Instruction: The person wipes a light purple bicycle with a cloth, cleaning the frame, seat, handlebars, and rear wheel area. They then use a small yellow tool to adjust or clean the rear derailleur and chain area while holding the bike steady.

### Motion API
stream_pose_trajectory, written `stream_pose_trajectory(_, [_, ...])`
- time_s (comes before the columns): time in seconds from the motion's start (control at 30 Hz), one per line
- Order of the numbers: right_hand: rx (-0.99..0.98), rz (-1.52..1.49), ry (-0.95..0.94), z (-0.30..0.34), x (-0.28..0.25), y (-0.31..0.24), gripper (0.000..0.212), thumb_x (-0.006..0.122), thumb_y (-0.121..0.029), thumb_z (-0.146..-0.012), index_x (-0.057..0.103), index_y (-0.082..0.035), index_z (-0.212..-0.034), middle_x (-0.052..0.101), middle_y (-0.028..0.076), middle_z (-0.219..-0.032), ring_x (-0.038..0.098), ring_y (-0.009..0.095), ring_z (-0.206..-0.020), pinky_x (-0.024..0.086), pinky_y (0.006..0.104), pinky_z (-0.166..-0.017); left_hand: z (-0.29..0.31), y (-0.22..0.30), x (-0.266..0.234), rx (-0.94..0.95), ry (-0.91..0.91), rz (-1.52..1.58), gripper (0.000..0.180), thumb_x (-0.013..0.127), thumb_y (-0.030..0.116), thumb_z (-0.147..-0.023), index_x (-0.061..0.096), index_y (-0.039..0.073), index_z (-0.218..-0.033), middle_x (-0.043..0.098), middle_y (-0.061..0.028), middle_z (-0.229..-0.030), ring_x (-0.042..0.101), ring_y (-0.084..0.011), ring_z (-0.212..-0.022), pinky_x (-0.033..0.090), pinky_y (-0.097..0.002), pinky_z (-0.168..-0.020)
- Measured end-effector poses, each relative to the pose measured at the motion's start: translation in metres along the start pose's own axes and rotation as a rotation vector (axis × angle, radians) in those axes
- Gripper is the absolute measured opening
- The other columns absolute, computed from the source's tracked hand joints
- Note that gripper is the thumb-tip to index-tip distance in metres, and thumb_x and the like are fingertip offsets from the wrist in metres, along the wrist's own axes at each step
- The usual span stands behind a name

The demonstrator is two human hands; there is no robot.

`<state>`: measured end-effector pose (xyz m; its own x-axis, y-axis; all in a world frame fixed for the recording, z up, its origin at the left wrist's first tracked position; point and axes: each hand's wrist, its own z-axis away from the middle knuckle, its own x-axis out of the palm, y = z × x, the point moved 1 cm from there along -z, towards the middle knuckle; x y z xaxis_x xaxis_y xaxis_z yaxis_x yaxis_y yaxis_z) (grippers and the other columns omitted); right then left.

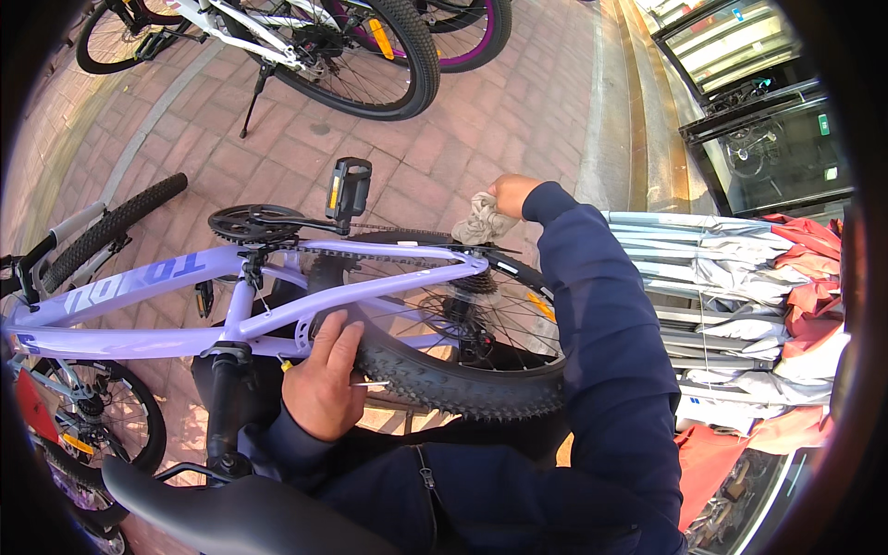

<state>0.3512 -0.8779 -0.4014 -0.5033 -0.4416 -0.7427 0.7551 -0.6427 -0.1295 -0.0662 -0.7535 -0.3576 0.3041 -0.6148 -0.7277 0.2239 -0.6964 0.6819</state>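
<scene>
A light-purple bicycle frame [157,341] lies across the view in front of me, with its black saddle [222,509] at the lower left. My left hand [322,384] rests by the frame and the knobby rear tyre [444,370], two fingers lying against the tyre. It is closed round a thin tool [375,383]; a pale shaft shows on one side and a yellow end on the other. My right hand [516,196] pinches a crumpled beige rag [483,220] at the far side of the rear wheel, next to the chain and the rear sprockets [475,277]. The rag hides what it touches.
A black pedal [349,190] sticks up from the crank. Other bicycles stand on the brick paving, including a white one [268,46] at the back. Folded frames with red and white fabric [740,305] lie at the right, near glass doors [777,148].
</scene>
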Motion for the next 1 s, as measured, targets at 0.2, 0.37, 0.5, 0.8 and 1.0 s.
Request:
stream_pose_trajectory(0.2, [-0.014, -0.02, 0.128, 0.011, 0.069, 0.017, 0.038, 0.061, -0.035, -0.09, 0.067, 0.002, -0.096, 0.066, 0.024, -0.078, 0.066, 0.037, -0.072, 0.051, 0.0434, -0.07, -0.001, 0.0, -0.001, 0.022, 0.018, 0.007, 0.065, 0.066, 0.0, -0.064, 0.056, 0.007, -0.128, 0.056, -0.0186, -0.133, 0.068, -0.0371, -0.081, 0.057, -0.0417, -0.068])
stream_pose_trajectory(0.37, [0.059, 0.018, 0.113, 0.007, 0.048, 0.044, 0.042, 0.066, -0.04, -0.087, 0.07, 0.001, -0.095, 0.067, 0.024, -0.082, 0.066, 0.039, -0.078, 0.051, 0.044, -0.075, -0.001, 0.001, 0.0, 0.001, 0.014, 0.01, 0.063, 0.067, 0.0, -0.065, 0.057, 0.007, -0.127, 0.057, -0.0184, -0.134, 0.068, -0.0393, -0.09, 0.057, -0.0416, -0.074])
stream_pose_trajectory(0.5, [-0.04, -0.265, 0.192, 0.004, 0.058, 0.019, 0.033, 0.07, -0.034, -0.086, 0.072, -0.003, -0.1, 0.068, 0.022, -0.085, 0.066, 0.037, -0.082, 0.05, 0.0421, -0.075, -0.001, 0.001, 0.002, 0.004, 0.025, 0.008, 0.064, 0.067, 0.0, -0.064, 0.057, 0.006, -0.127, 0.057, -0.0189, -0.133, 0.068, -0.0387, -0.087, 0.057, -0.0418, -0.072])
stream_pose_trajectory(0.8, [-0.255, -0.3, 0.246, 0.039, 0.035, -0.019, 0.041, 0.073, -0.023, -0.084, 0.067, -0.011, -0.123, 0.069, 0.021, -0.105, 0.066, 0.035, -0.095, 0.05, 0.0364, -0.084, -0.002, 0.005, 0.0, -0.025, 0.02, 0.022, 0.061, 0.069, -0.001, -0.064, 0.059, 0.006, -0.124, 0.057, -0.0191, -0.132, 0.068, -0.0396, -0.091, 0.057, -0.041, -0.075])
stream_pose_trajectory(1.0, [-0.119, 0.093, 0.036, 0.028, 0.036, -0.016, 0.029, 0.067, -0.019, -0.087, 0.068, -0.008, -0.114, 0.068, 0.022, -0.099, 0.064, 0.04, -0.093, 0.051, 0.0422, -0.082, -0.003, 0.003, -0.003, 0.004, 0.013, 0.025, 0.059, 0.069, -0.002, -0.065, 0.059, 0.005, -0.123, 0.057, -0.0192, -0.132, 0.068, -0.0392, -0.093, 0.057, -0.0406, -0.076])
